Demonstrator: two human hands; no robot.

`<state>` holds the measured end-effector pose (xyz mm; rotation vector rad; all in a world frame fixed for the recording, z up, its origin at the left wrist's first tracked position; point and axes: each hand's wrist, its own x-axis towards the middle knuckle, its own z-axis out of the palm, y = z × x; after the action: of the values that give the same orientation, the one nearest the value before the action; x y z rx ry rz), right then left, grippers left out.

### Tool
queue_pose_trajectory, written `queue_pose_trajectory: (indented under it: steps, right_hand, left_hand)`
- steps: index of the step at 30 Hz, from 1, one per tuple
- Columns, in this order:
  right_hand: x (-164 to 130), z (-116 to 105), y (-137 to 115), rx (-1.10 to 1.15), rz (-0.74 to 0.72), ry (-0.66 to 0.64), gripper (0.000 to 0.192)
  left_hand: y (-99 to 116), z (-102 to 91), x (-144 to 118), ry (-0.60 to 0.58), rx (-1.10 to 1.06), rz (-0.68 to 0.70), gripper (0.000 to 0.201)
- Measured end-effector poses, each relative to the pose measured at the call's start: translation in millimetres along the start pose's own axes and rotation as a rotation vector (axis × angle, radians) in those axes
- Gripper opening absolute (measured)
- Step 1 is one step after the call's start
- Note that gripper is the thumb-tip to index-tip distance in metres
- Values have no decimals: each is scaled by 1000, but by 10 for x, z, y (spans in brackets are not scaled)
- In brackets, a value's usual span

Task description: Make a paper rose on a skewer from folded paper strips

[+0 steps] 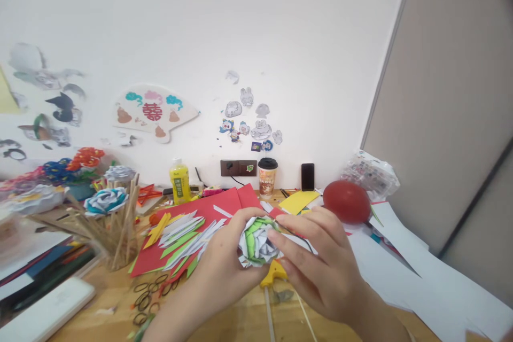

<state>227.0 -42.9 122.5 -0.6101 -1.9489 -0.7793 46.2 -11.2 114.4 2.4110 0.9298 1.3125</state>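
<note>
A paper flower [259, 243] with white and light green folded petals is held up in front of me over the table. My left hand [230, 248] wraps round its left side and underside. From the right, my right hand [320, 256] has its fingertips on the flower's edge and petals. A thin dark curved line [298, 235] shows beside the right fingers; I cannot make out what it is. Below the flower lies a yellow object [274, 273], partly hidden by my hands.
White and green paper strips [182, 240] lie on red paper [150, 256] at left. Further left stand wooden sticks [120, 235] in a container. Behind are a yellow bottle [180, 181], a lidded cup [267, 179] and a phone [308, 177]. A red balloon [347, 201] sits right, near white sheets [436, 288].
</note>
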Motion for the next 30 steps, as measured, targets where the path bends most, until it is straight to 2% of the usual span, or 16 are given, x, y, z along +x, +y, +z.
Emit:
queue_pose_trajectory:
  steps: [14, 23, 30]
  right_hand:
    - [9, -54, -77, -49, -47, 6, 25]
    - [-10, -9, -124, -293, -115, 32, 22]
    - [-65, 4, -93, -319, -145, 20, 25]
  left_hand:
    - [45, -26, 10, -20, 72, -17, 42]
    - [47, -38, -2, -7, 180, -4, 43]
    - [92, -43, 9, -30, 184, -42, 40]
